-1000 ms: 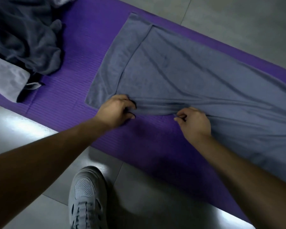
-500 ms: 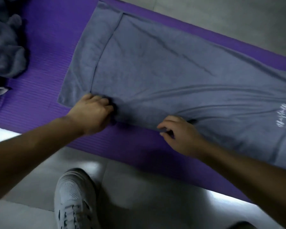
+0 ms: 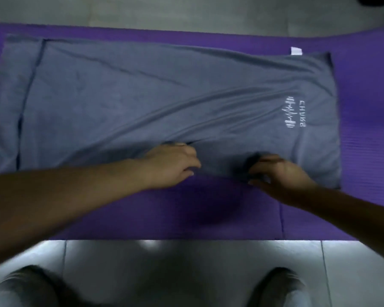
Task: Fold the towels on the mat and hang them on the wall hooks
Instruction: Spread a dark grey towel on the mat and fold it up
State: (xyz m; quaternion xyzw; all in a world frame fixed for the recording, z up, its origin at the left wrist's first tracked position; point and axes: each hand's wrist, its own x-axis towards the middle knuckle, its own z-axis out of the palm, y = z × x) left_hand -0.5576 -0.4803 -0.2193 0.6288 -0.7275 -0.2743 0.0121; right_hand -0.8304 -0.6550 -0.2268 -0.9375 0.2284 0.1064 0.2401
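Fingers (image 3: 267,161) of the right hand (image 3: 282,173) are curled round the near edge of the grey-blue towel (image 3: 142,96), with a dark little bunch of cloth gathered inside the grip. Fingers (image 3: 192,166) of the left hand (image 3: 173,165) lie on that same edge just to the left, pointing toward the right hand. My feed is too smeared there, so I can't tell if they pinch the cloth or only press on it. The thumb does sit right where a long crease starts.

The towel is spread lengthwise on the purple mat (image 3: 142,213), with wrinkles fanning up and to the right from the hands. A dark seam line crosses it near the left end. The right end has a white logo (image 3: 295,111), upside down from where I'm watching, and a small white tag (image 3: 296,50) pokes out at the far right corner. The mat lies on a pale tiled floor (image 3: 186,262).
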